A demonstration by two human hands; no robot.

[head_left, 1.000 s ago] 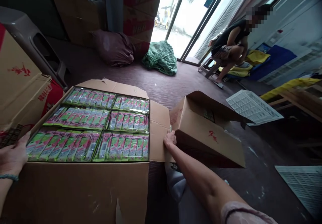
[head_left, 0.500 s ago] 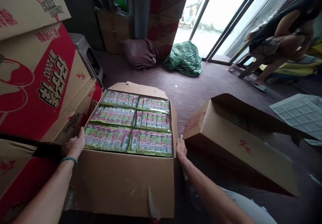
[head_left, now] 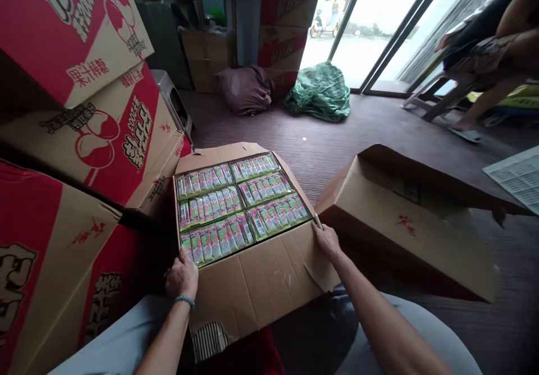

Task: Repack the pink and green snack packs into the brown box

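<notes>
In front of me an open cardboard box holds several clear-wrapped packs of green and pink sachets, laid in two columns. Its near flap is folded out toward me and looks torn at the lower edge. My left hand grips the box at its near left corner, fingers partly hidden by the cardboard. At the near right corner, my right hand is closed on the edge; a thin pale stick-like piece sticks up by its fingers, too small to name.
Red and tan printed cartons are stacked at the left. An open empty carton lies on the right. A green sack and a maroon bag lie by the glass door. A person sits at the right, near a white plastic crate.
The box has turned counterclockwise, and both hands have moved with it, still at its near corners. My view has shifted left, bringing more of the stacked cartons into sight.
</notes>
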